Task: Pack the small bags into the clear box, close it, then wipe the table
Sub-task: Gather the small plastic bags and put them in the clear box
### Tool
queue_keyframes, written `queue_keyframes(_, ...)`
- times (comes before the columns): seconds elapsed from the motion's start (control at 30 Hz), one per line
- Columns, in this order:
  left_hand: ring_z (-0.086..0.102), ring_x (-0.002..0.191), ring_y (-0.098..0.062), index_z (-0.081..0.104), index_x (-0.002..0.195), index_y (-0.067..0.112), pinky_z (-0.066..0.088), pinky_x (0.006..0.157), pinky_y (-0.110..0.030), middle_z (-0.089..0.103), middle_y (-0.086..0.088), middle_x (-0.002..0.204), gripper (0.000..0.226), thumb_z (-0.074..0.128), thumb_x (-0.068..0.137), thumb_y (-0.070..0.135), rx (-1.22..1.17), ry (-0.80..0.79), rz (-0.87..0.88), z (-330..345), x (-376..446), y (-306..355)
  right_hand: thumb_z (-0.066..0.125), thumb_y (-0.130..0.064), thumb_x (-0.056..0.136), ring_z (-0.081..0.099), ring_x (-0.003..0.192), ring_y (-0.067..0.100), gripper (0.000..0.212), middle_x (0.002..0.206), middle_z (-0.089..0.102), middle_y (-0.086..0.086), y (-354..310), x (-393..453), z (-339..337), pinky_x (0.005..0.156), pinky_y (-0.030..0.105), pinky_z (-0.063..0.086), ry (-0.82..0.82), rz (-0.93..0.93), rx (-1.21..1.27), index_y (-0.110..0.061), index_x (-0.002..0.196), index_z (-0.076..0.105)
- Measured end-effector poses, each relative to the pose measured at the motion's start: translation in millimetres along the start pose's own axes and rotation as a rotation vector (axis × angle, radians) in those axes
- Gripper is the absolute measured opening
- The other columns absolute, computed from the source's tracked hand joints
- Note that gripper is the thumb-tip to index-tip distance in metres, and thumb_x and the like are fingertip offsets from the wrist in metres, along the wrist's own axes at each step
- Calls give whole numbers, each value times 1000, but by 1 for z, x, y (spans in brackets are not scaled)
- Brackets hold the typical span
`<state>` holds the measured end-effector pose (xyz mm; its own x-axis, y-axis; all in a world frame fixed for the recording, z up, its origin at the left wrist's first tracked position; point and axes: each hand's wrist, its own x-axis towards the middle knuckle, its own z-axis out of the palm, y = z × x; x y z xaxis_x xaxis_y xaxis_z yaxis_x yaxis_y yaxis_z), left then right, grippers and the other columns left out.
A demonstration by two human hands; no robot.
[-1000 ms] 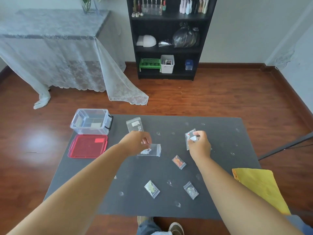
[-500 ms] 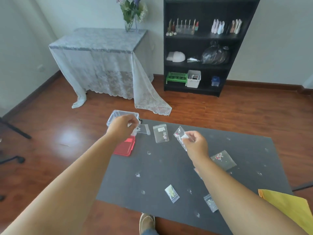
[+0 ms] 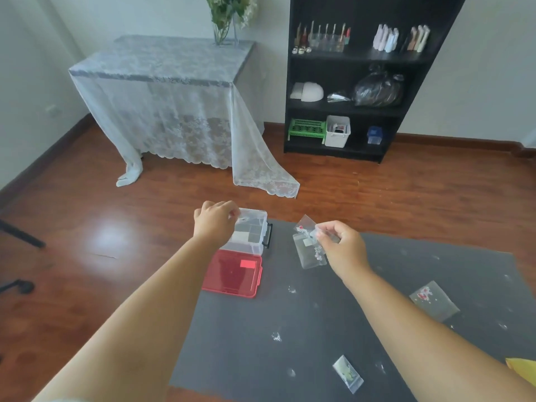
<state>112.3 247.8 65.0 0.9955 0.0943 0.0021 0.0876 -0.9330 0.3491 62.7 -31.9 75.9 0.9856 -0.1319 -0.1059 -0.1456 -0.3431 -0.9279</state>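
Observation:
The clear box [image 3: 253, 236] stands open at the far left corner of the dark grey table [image 3: 290, 323]. Its red lid [image 3: 232, 273] lies just in front of it. My left hand [image 3: 215, 222] hovers over the box's left side, fingers pinched on a small bag that is mostly hidden. My right hand [image 3: 341, 248] pinches a small bag with red bits [image 3: 303, 227] above the table, right of the box. Under it a labelled bag [image 3: 308, 253] lies flat. Two more bags lie at the right [image 3: 434, 300] and near the front [image 3: 347, 373].
A yellow cloth [image 3: 522, 371] shows at the table's right front edge. White specks [image 3: 276, 337] dot the tabletop. Beyond the table are wooden floor, a lace-covered table [image 3: 174, 91] and a black shelf unit [image 3: 351, 82]. A black stand leg [image 3: 21, 235] is at the left.
My left hand carried its small bag from the table's middle to above the clear box. My right hand lifted a bag and moved left toward the box. The view swung left.

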Motion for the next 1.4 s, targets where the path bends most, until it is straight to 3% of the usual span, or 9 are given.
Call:
queue_keyframes(0.17, 42, 111, -25, 62, 95, 30, 25, 87, -38, 63, 14, 104, 19, 48, 93, 17, 6, 12, 80, -3, 7, -19, 60, -21, 87, 64, 85, 6, 17, 87, 70, -18, -1, 7, 19, 67, 25, 49, 4, 30, -17, -34, 81, 68)
queue_keyframes(0.3, 39, 114, -23, 63, 101, 33, 26, 91, -39, 62, 17, 107, 22, 48, 93, 20, 56, -61, 130, 0, 14, -27, 60, -22, 88, 63, 83, 7, 13, 88, 70, -16, -10, 10, 36, 65, 22, 45, -3, 36, -14, -31, 83, 69)
queue_keyframes(0.47, 34, 118, -21, 63, 100, 37, 20, 88, -38, 62, 17, 111, 24, 44, 95, 23, 83, -223, 132, 16, 22, -27, 59, -24, 89, 59, 68, -2, 13, 86, 68, -18, -17, 13, 51, 47, 8, 41, -18, 38, -65, -32, 84, 68)
queue_keyframes(0.57, 34, 118, -21, 63, 100, 39, 20, 90, -38, 63, 15, 109, 26, 43, 95, 23, 69, -254, 119, 25, 23, -29, 56, -21, 91, 60, 82, -4, 17, 90, 67, -21, -16, 18, 57, 60, 11, 40, -27, 39, -106, -32, 90, 69)
queue_keyframes(0.8, 36, 120, -25, 64, 119, 36, 28, 95, -41, 53, 12, 126, 36, 45, 94, 20, 61, -65, 169, 31, 13, -34, 52, -19, 92, 59, 92, 0, 24, 97, 66, -23, -27, 36, 89, 69, 11, 40, -113, -18, -165, -36, 94, 68)
queue_keyframes(0.93, 34, 127, -28, 52, 134, 32, 30, 100, -46, 46, 8, 140, 40, 47, 94, 29, 8, 15, 101, 33, -7, -50, 52, -17, 91, 59, 93, 4, 25, 97, 66, -19, -39, 47, 116, 66, 9, 37, -176, -60, -229, -34, 95, 68)
queue_keyframes(1.13, 19, 143, -18, 29, 148, 29, 13, 114, -43, 25, 10, 156, 54, 24, 96, 45, -80, 48, -1, 47, -40, -64, 51, -13, 92, 58, 95, 17, 23, 107, 65, -3, -39, 56, 151, 75, 29, 48, -337, -177, -558, -25, 100, 68)
queue_keyframes(1.3, 9, 146, -13, 21, 150, 30, 3, 115, -41, 13, 15, 159, 60, 15, 92, 46, -100, 21, -20, 58, -53, -62, 48, -27, 97, 33, 123, 33, 26, 130, 46, 7, -30, 59, 174, 99, 36, 37, -396, -57, -845, -43, 102, 67)
queue_keyframes(1.4, 7, 146, -13, 20, 150, 29, 4, 115, -43, 8, 17, 159, 60, 17, 93, 44, -106, 12, -27, 60, -54, -62, 44, -28, 98, 27, 123, 37, 32, 142, 35, 8, -22, 59, 181, 99, 37, 34, -456, 4, -891, -47, 110, 67)
